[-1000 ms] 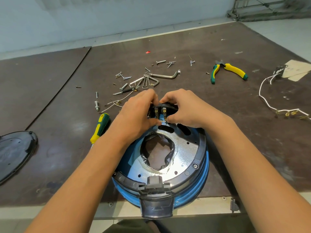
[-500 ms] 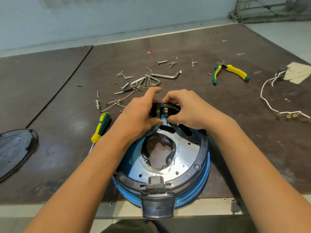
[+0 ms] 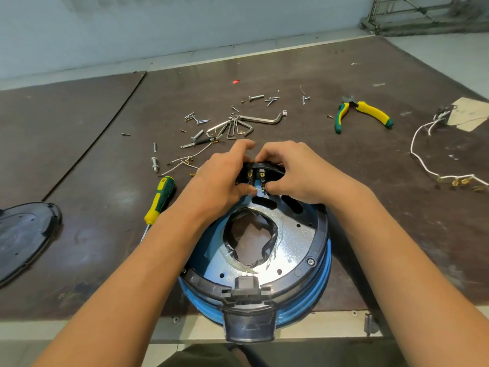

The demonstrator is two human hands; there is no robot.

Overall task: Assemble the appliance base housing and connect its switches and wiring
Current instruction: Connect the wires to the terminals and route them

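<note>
Together, left hand [image 3: 217,181] and right hand [image 3: 300,173] pinch the switch block [image 3: 255,172] on the housing [image 3: 299,234]

a workshop — pliers [image 3: 363,113], screwdriver [image 3: 159,200], loose screws [image 3: 264,98] on a worn bench [image 3: 370,181].

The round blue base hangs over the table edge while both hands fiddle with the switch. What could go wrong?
1. The base overhangs the table edge; pushing hard on the switch might tip it off.
2. The thin wire pinched by the right hand, while the left hand grips the switch, could slip or bend a metal prong.
3. The left forearm could nudge the screwdriver beside it.
</note>
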